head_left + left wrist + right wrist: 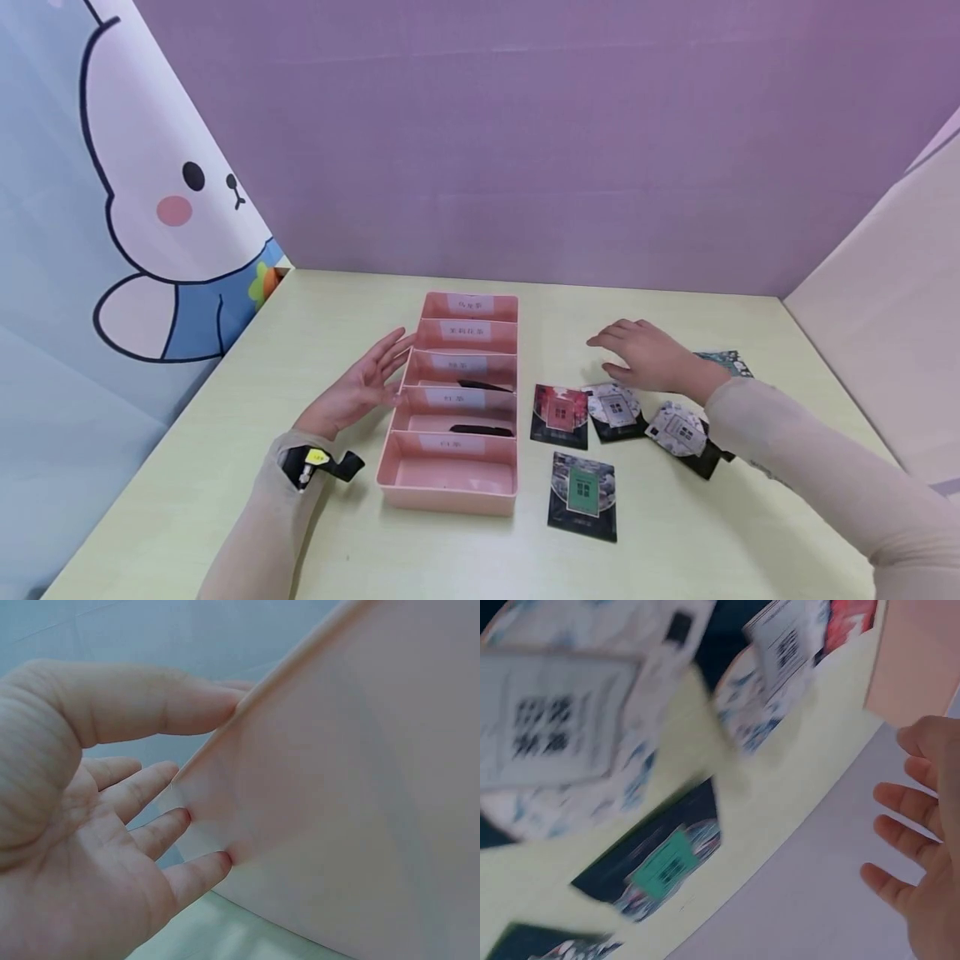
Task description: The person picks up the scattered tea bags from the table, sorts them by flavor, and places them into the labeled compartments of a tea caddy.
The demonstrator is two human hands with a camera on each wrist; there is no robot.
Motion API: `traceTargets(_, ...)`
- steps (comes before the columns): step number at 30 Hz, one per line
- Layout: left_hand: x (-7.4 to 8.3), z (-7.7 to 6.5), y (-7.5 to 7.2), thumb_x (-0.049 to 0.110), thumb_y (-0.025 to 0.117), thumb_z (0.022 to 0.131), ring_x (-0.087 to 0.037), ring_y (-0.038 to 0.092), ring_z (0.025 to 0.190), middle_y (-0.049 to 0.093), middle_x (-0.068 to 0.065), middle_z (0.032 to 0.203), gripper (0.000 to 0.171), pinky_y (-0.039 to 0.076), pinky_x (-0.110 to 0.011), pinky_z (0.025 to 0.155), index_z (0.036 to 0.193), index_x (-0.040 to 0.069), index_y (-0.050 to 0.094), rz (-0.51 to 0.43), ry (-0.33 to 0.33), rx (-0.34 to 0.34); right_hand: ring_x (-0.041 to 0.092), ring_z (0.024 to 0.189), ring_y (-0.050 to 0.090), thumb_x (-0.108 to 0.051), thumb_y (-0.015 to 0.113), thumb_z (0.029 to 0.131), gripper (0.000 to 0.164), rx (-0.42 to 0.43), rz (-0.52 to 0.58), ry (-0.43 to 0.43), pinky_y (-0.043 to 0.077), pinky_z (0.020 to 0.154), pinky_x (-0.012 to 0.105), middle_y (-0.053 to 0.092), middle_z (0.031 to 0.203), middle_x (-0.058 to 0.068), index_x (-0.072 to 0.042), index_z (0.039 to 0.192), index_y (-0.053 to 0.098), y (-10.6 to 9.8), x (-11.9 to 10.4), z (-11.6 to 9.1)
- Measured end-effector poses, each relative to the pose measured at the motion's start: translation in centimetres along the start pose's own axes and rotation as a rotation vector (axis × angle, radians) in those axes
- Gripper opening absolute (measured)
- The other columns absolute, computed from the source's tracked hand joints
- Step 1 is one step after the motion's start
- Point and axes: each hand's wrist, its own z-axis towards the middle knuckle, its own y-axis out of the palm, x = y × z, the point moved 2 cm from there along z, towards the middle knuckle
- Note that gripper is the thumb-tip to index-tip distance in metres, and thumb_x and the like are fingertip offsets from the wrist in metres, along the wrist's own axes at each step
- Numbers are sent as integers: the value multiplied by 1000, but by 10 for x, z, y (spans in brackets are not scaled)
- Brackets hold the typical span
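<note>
A long pink divided box (448, 498) with a white label in each compartment stands mid-table. My left hand (362, 387) is at its left side with fingers extended; in the left wrist view, the thumb (180, 705) touches the rim and fingertips meet the outer wall. My right hand (648, 357) hovers over the table right of the box, holding nothing, fingers loosely bent. Below and around it lie flat tea sachets: a red one (561, 414), a white-patterned one (617, 410), another white-patterned one (678, 433) and, nearer the front, a green-labelled one (582, 496).
Beyond the right wrist lies a teal-patterned sachet (727, 362), partly hidden by the arm. Dark flat items (482, 430) show in two compartments of the box. A purple backdrop (525, 167) rises behind the table, with a cartoon-printed cloth (52, 250) at left.
</note>
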Motion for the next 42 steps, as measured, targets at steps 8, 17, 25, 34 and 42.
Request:
traceTargets(8,0,0,0,-17,61,80,-35,0,151,0,-15,166,106,16,-52,117,161,12,-1,6,-9,15,44,123,49,-21,71,90,55,-134,-51,144,43,95,64,57,132,23,1,137,54,7,30,-21)
traceTargets(17,0,-1,0,-17,60,80,-35,0,151,1,-14,166,104,13,-55,117,161,12,-1,17,-17,22,51,125,41,-36,69,92,66,-221,-30,258,35,97,70,51,135,29,4,141,48,12,63,-43)
traceTargets(25,2,-1,1,-17,60,80,-35,1,151,2,-14,167,105,16,-53,117,161,11,-1,15,-17,21,55,128,37,-48,68,91,78,-276,5,368,31,100,73,47,138,33,7,142,46,22,79,-53)
traceTargets(34,1,-2,1,-17,60,79,-35,0,151,1,-14,167,106,17,-52,117,160,11,-1,1,-15,23,56,125,37,-57,69,85,82,-293,17,427,33,97,72,48,135,34,6,136,53,32,92,-53)
traceTargets(42,2,-2,1,-16,60,81,-36,-1,151,0,-14,166,105,19,-48,117,160,11,-1,12,-10,13,55,125,35,-54,78,78,79,-245,158,467,31,98,72,50,133,33,5,126,56,34,98,-52)
